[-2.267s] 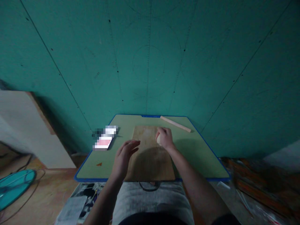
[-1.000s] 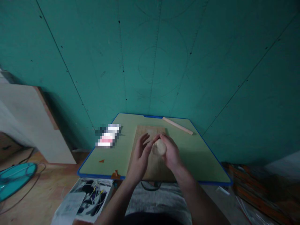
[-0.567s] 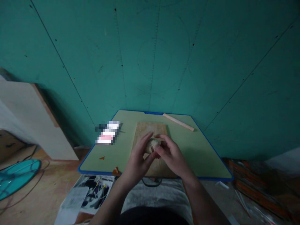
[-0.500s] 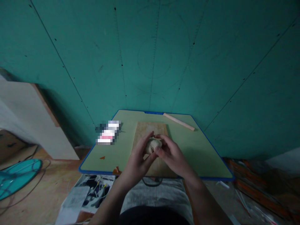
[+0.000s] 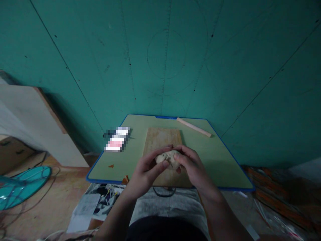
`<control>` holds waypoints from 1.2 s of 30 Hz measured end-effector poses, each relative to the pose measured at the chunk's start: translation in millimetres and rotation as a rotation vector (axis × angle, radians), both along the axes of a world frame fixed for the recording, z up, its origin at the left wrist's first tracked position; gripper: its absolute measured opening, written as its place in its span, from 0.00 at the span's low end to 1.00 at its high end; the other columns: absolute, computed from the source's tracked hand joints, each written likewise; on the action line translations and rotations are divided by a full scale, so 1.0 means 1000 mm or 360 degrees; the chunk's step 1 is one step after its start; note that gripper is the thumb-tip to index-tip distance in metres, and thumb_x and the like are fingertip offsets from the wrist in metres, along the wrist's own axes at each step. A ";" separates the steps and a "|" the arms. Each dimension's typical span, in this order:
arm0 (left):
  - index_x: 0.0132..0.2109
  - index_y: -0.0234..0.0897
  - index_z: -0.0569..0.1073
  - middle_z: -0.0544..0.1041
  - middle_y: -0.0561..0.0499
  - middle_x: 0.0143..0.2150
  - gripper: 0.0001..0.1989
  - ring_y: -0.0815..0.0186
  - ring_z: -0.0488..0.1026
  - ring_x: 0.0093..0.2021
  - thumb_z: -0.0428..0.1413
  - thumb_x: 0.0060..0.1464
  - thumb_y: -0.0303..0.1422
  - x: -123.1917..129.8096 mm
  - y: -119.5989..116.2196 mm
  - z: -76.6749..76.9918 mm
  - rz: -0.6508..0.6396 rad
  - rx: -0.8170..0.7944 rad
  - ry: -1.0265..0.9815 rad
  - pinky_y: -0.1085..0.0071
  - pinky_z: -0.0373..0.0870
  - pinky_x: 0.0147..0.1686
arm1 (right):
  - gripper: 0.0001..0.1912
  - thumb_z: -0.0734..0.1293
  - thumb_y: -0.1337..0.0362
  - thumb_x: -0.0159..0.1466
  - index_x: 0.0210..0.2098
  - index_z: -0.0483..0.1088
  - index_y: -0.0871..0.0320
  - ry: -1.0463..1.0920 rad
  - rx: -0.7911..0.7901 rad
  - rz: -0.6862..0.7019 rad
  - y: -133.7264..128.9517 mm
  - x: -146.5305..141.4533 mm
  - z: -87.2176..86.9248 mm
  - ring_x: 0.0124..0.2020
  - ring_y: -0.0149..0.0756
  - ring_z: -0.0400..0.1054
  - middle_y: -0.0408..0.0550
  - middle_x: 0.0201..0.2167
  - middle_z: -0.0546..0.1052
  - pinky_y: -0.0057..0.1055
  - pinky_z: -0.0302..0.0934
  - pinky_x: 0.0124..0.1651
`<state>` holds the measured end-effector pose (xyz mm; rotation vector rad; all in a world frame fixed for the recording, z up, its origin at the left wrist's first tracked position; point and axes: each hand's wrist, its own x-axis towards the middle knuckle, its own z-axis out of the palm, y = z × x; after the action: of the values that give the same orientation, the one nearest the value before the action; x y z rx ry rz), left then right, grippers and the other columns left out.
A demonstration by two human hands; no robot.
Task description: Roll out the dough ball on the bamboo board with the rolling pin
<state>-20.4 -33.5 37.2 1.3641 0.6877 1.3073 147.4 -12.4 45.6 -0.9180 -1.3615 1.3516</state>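
Now both hands are clasped around the pale lump, thumbs right on it!

Here's the left hand, half curled, cupping the left end of the pale lump, fingers along its far side and thumb pressing its near face; the right hand, just as bent, grips the right end, thumb on top. The lump sits over the middle of the wooden board, though whether it touches the wood I can't tell. Its long axis runs roughly left to right, across the board's near-to-far length, creased, with neither end a clear front. Far right, the wooden rod lies slanted.
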 end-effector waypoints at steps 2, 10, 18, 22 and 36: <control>0.53 0.44 0.78 0.75 0.47 0.60 0.15 0.58 0.71 0.59 0.61 0.59 0.35 -0.001 0.000 -0.002 -0.0038 -0.0012 -0.0056 0.66 0.69 0.58 | 0.13 0.68 0.54 0.58 0.34 0.72 0.58 0.0065 -0.0039 0.0031 0.000 0.000 0.000 0.22 0.27 0.62 0.41 0.24 0.71 0.22 0.56 0.20; 0.59 0.40 0.73 0.75 0.44 0.60 0.23 0.58 0.73 0.57 0.61 0.58 0.39 0.002 0.004 -0.007 0.0194 -0.0013 0.0135 0.63 0.69 0.57 | 0.16 0.69 0.52 0.60 0.43 0.73 0.54 -0.0060 0.0096 -0.0061 0.000 0.001 -0.005 0.35 0.33 0.70 0.47 0.39 0.77 0.25 0.66 0.32; 0.53 0.34 0.77 0.81 0.42 0.49 0.20 0.59 0.78 0.46 0.60 0.58 0.41 0.002 0.001 -0.006 0.0378 0.0052 0.0348 0.67 0.76 0.45 | 0.16 0.67 0.53 0.61 0.45 0.73 0.55 -0.0220 0.0177 -0.0034 -0.006 0.001 -0.004 0.35 0.34 0.71 0.47 0.38 0.77 0.27 0.67 0.34; 0.47 0.35 0.79 0.82 0.45 0.43 0.17 0.65 0.78 0.36 0.62 0.56 0.42 0.003 0.003 -0.003 0.0325 -0.0054 0.0133 0.73 0.76 0.33 | 0.14 0.67 0.54 0.60 0.41 0.73 0.55 -0.0145 0.0119 -0.0075 -0.006 -0.001 -0.007 0.26 0.29 0.64 0.43 0.30 0.74 0.23 0.59 0.24; 0.47 0.33 0.76 0.79 0.46 0.38 0.19 0.66 0.74 0.33 0.62 0.53 0.42 -0.010 0.026 -0.017 0.0065 -0.0267 0.0180 0.71 0.72 0.31 | 0.17 0.68 0.50 0.59 0.40 0.73 0.55 0.0100 -0.0198 0.0094 0.022 0.003 -0.035 0.23 0.28 0.63 0.43 0.29 0.73 0.24 0.59 0.23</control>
<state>-30.5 -7.1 20.3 1.3002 0.8869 1.1829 150.5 9.9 11.0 -0.9160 -1.2770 1.5118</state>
